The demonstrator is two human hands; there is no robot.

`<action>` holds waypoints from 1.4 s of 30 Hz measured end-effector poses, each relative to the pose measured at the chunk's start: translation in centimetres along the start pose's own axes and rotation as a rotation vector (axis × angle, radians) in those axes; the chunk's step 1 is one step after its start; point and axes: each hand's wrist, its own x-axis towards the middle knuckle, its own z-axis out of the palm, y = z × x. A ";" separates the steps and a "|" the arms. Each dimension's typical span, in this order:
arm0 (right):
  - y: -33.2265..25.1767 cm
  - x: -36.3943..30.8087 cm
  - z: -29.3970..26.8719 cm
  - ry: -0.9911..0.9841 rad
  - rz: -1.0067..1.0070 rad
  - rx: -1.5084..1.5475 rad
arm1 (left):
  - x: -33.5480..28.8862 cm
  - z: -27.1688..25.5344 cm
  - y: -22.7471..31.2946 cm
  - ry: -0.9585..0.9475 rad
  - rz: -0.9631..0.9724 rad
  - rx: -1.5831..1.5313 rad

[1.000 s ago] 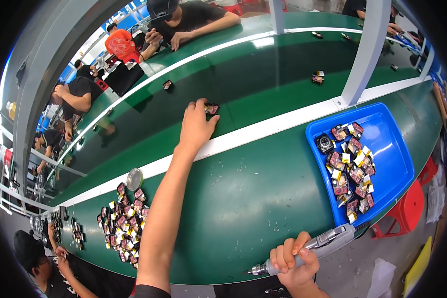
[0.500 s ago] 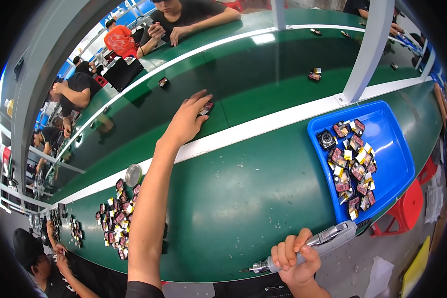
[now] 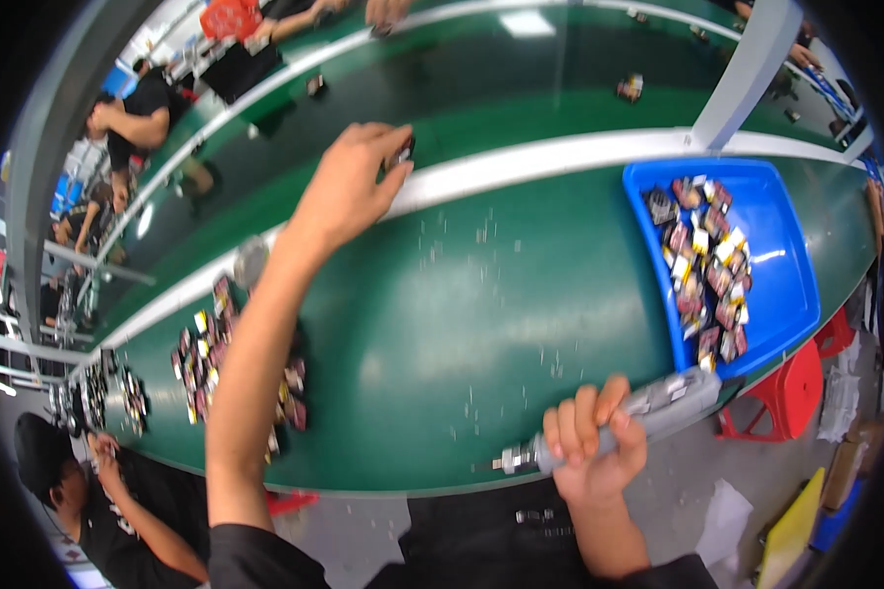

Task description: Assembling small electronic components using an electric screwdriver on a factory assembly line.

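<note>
My left hand (image 3: 352,182) reaches out over the white rail beside the far green belt. Its thumb and fingers close on a small dark electronic module (image 3: 405,149), mostly covered by the fingers and blurred. In my right hand (image 3: 594,437) is a grey electric screwdriver (image 3: 673,398), held near the worktop's front edge with its bit pointing left. Beyond my left forearm and partly behind it lies a pile of small black-and-red modules (image 3: 201,363) with white and yellow parts.
A blue tray (image 3: 791,270) with several similar modules stands on the right of the green worktop (image 3: 442,363). Tiny loose bits lie scattered midway. A grey post (image 3: 746,74) rises from the white rail (image 3: 521,165). Another person (image 3: 98,501) sits at left; a red stool (image 3: 791,398) stands at right.
My left hand has closed on the module on the belt and drawn it back toward the rail. The view has tilted downward. My right hand still grips the screwdriver.
</note>
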 end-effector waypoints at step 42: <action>5.9 -8.0 2.0 0.026 0.306 -0.189 | -21.8 -0.9 18.1 -0.004 0.108 -0.019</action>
